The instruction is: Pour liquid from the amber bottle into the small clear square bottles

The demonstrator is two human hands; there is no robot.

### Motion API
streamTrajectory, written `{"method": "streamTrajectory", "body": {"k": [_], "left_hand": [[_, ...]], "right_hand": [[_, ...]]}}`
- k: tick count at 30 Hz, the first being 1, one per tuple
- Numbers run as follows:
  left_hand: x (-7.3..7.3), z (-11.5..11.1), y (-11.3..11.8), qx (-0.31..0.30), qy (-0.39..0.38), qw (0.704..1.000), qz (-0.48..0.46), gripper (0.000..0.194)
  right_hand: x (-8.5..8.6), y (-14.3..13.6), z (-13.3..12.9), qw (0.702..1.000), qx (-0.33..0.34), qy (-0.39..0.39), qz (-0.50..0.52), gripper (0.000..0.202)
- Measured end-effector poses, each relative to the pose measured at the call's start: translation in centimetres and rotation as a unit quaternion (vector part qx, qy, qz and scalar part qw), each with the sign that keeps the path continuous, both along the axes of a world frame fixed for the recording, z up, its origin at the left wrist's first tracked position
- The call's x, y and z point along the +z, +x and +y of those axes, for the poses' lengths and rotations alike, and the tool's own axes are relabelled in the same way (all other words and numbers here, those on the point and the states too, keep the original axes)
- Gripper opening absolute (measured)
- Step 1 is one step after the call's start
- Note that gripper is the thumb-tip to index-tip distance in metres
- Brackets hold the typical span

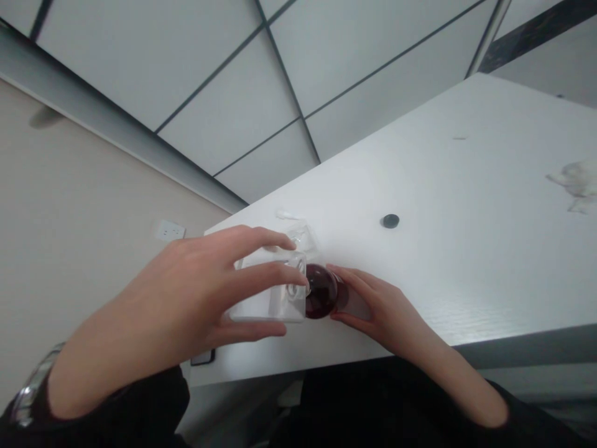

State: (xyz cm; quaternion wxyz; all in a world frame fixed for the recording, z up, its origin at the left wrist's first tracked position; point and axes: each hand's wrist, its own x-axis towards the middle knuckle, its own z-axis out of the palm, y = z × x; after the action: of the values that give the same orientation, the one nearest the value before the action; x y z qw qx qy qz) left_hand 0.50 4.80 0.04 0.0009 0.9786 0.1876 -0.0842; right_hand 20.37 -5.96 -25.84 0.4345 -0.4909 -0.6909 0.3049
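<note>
The left hand, left of the frame's centre, is reaching over a clear box with white inside it. Its grip is spreading wide, the index fingertip passing over the box's right end and the thumb lying along its lower side; whether the fingers are pressing on the box, I cannot tell.

Just right of the box, near the centre of the frame, the dark red bottle is showing its rounded end. The right hand is holding it from the right, its grip closing around the body with fingers on the upper side and thumb on the lower.

Clear plastic packaging is lying just above the box on the white desk. A dark round disc is resting to the upper right of the bottle, and a blurred whitish thing is sitting at the right edge of the frame. A dark-edged flat object is partly showing at the lower left, below the left hand. A wall socket is showing at left.
</note>
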Motion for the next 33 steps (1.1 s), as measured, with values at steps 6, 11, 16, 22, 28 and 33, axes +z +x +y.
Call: {"method": "streamTrajectory", "body": {"k": [6,11,16,22,28,33], "left_hand": [[-1.4,0.5,-2.2,0.058,-0.091,0.993,-0.051,0.034],[-3.2,0.9,-3.6,0.065,-0.117,0.985,-0.111,0.042],[-4.6,0.5,-5.0,0.081,-0.11,0.979,-0.152,0.051],[-5.0,-0.1,-5.4,0.065,-0.073,0.98,-0.172,0.055],[-5.1,-0.4,-5.4,0.103,-0.069,0.979,-0.159,0.059],[-5.1,-0.8,-5.3,0.118,-0.065,0.98,-0.148,0.057]], "right_hand": [[0.0,0.1,0.0,1.0,0.002,-0.014,0.002,0.072],[0.1,0.2,-0.1,1.0,0.004,-0.013,0.001,0.069],[0.0,0.2,-0.1,1.0,0.008,-0.019,-0.004,0.068],[-0.6,0.2,-0.2,0.999,0.007,-0.033,-0.014,0.066],[-0.8,0.1,-0.2,0.999,0.0,-0.039,-0.002,0.066],[-0.7,0.2,-0.2,0.999,0.005,-0.048,-0.01,0.067]]}}
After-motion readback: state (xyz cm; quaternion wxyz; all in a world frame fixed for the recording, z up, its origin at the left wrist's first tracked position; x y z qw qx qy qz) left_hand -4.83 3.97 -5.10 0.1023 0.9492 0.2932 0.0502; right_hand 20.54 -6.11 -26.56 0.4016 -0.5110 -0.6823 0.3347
